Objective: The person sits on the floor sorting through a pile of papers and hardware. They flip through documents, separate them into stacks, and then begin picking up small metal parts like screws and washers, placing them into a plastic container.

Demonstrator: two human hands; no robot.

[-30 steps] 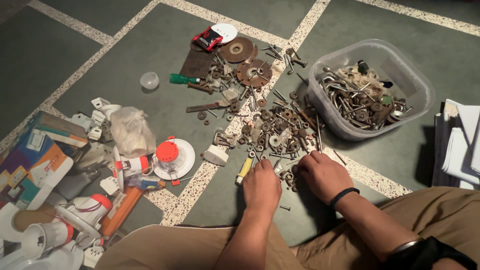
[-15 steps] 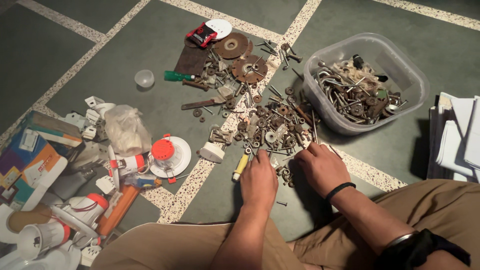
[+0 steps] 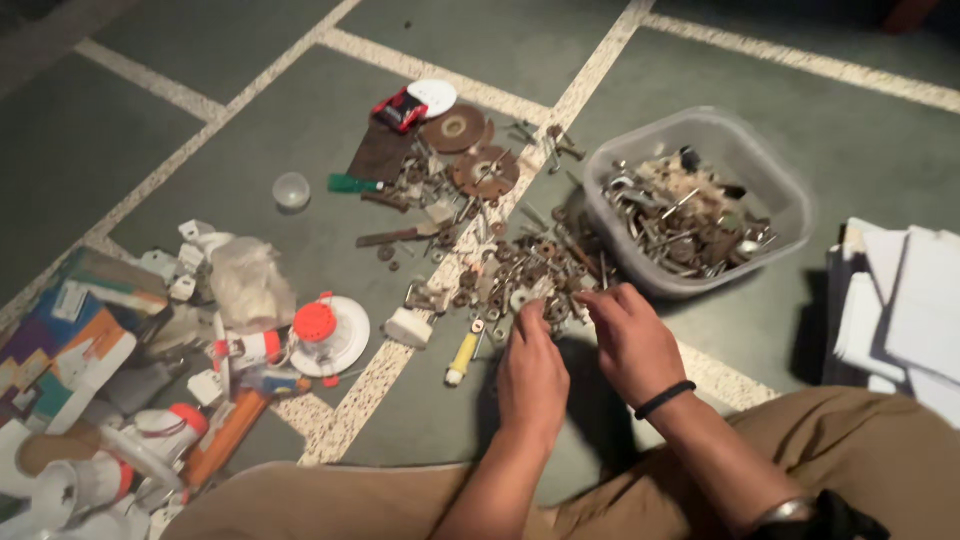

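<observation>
We sit on the green floor (image 3: 200, 130) with a clear plastic tub (image 3: 770, 180) of hardware up right. Our left hand (image 3: 532, 375) and right hand (image 3: 630, 340) rest on the scattered rusty screws and washers (image 3: 530, 265), fingers curled; we cannot tell each grip's state. Small pieces could roll off, we judge.

Multicoloured carton (image 3: 70, 330) far left, red-black packet (image 3: 398, 108) top

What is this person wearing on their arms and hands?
Both forearms are bare, with no sleeves in view and no gloves on the left hand or the right hand. The right wrist carries a thin black band. Further up that arm sits a metal bangle.
</observation>
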